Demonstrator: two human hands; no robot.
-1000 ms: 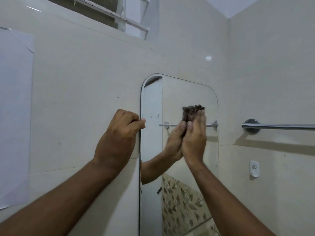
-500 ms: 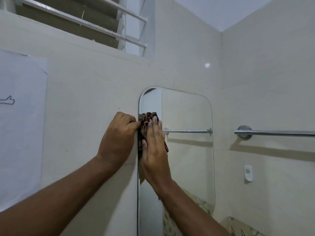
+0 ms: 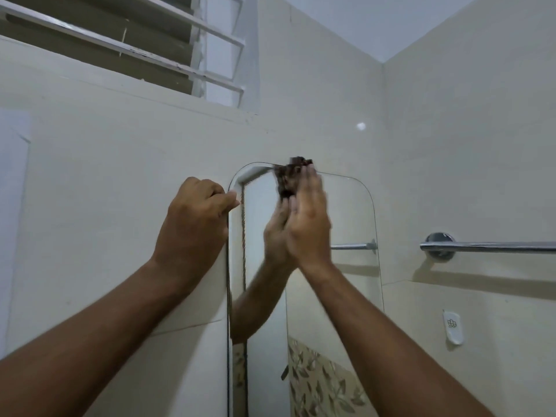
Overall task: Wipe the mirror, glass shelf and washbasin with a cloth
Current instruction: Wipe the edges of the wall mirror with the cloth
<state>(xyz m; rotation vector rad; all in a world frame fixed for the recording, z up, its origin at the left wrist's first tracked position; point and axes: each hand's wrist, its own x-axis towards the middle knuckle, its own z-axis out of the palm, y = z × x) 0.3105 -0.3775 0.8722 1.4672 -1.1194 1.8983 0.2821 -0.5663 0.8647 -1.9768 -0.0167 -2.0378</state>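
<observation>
On the pale tiled wall [image 3: 90, 206], below a louvred window [image 3: 120, 46], hangs the tall round-cornered mirror [image 3: 346, 212], and this is the part of the job in hand: the glass is being wiped, while the glass shelf and the washbasin are out of sight and, as I judge it, not yet reached. To the mirror's right a chrome towel rail [image 3: 487, 246] runs along the side wall, with a small white fitting [image 3: 452, 326] below it. At the mirror's left edge the left hand [image 3: 192, 224] rests on the tile with its fingers curled, the thumb and forefinger seeming to pinch the rim of the glass as if to steady it. Near the top edge the right hand [image 3: 307, 224] lies flat, fingers straight and close together, pressing a dark brown cloth [image 3: 288, 179] against the glass; the cloth bunches out above the fingertips, just at the top rim. Next, I think, the flat hand needs to sweep the upper right corner, then work downward in bands over the lower glass
</observation>
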